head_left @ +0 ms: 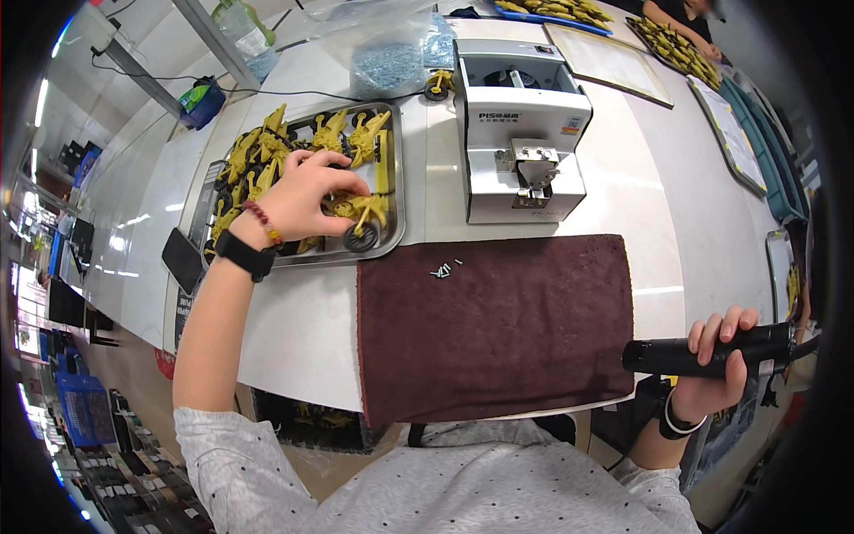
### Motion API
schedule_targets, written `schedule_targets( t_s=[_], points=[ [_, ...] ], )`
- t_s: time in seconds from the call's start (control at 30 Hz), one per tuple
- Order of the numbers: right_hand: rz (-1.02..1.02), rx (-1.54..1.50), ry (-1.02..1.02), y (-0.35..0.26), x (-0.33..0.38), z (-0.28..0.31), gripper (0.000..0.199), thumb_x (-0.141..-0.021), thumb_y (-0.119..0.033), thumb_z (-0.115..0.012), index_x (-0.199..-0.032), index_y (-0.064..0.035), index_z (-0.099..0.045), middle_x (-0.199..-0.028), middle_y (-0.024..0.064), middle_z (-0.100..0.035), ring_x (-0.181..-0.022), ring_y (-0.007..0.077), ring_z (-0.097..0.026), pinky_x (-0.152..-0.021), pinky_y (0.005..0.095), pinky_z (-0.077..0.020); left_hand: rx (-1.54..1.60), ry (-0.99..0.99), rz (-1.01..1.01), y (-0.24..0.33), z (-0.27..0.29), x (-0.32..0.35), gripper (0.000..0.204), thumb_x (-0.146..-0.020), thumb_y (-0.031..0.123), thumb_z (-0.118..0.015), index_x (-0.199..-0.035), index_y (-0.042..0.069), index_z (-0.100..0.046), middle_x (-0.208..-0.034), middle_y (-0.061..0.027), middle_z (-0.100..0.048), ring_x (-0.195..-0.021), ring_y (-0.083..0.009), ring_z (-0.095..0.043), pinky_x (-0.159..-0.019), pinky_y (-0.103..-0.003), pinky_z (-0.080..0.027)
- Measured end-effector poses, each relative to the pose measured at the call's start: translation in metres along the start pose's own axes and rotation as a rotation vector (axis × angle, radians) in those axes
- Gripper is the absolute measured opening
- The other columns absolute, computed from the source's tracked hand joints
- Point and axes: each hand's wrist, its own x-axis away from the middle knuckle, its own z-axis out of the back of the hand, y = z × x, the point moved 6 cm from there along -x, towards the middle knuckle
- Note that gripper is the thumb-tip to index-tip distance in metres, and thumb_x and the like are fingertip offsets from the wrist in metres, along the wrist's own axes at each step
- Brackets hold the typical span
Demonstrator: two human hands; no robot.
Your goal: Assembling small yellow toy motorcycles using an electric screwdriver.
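Note:
My left hand (307, 194) is over the metal tray (398, 200), its thumb and index finger curled round a yellow plastic toy part with a black wheel (363, 218) in the near right corner. The other fingers bend above neighbouring pieces. More yellow wheeled parts (267, 142) fill the tray, several of them partly hidden by my hand. At the right, my right hand (716, 360) grips a black cylindrical electric screwdriver (663, 356), its tip end pointing left over the edge of the dark red cloth (498, 338). Several small screws (442, 271) lie on the cloth near its far side.
Beyond the cloth stands a white and grey screw-feeding machine (525, 133). One yellow wheeled part (439, 84) and a clear plastic bag (387, 62) are beside it. A black phone (183, 260) lies left of the tray. Another person (680, 22) sits far right by piled yellow parts (676, 53).

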Motion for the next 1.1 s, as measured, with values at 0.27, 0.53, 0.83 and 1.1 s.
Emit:
schedule_targets(
  t_s=[0.27,0.53,0.83,1.1],
  points=[
    [0.013,0.001,-0.008,0.003,-0.002,-0.001,0.035,-0.074,-0.013,-0.059,-0.103,-0.0041,-0.041,-0.084,0.0073,-0.046,-0.054,0.014,-0.046,-0.056,0.0287,-0.038,0.138,0.279,0.145,0.18,-0.006,0.028,0.034,-0.063,0.019,-0.067,-0.094,0.007,-0.061,-0.086,-0.0048,-0.062,-0.084,-0.0199,-0.058,-0.086,-0.037,-0.038],
    [-0.039,-0.05,-0.097,0.014,-0.01,-0.014,0.035,-0.073,-0.012,-0.06,-0.103,-0.0064,-0.042,-0.084,0.0068,-0.048,-0.055,0.0151,-0.048,-0.055,0.0294,-0.0377,-0.102,0.278,0.435,0.227,-0.074,0.025,0.048,-0.069,0.015,-0.063,-0.114,0.002,-0.054,-0.12,-0.0142,-0.05,-0.119,-0.0292,-0.042,-0.1,-0.047,-0.029],
    [0.002,-0.033,-0.112,0.01,-0.021,-0.018,0.037,-0.073,-0.013,-0.061,-0.103,-0.0092,-0.04,-0.084,0.0045,-0.048,-0.054,0.0133,-0.049,-0.054,0.0283,-0.038,0.114,0.144,0.397,0.24,-0.109,0.035,0.085,-0.075,0.054,-0.056,-0.133,-0.003,-0.033,-0.139,-0.0195,-0.032,-0.131,-0.0321,-0.026,-0.104,-0.054,-0.013],
    [-0.071,-0.064,-0.248,0.02,-0.041,-0.05,0.031,-0.076,-0.01,-0.057,-0.102,-0.0074,-0.038,-0.088,0.0044,-0.045,-0.058,0.0115,-0.045,-0.059,0.0283,-0.035,0.068,0.118,0.382,0.236,-0.113,0.033,0.109,-0.057,0.072,-0.058,-0.132,-0.004,-0.034,-0.137,-0.0177,-0.035,-0.131,-0.0288,-0.027,-0.106,-0.053,-0.006]
  ],
)
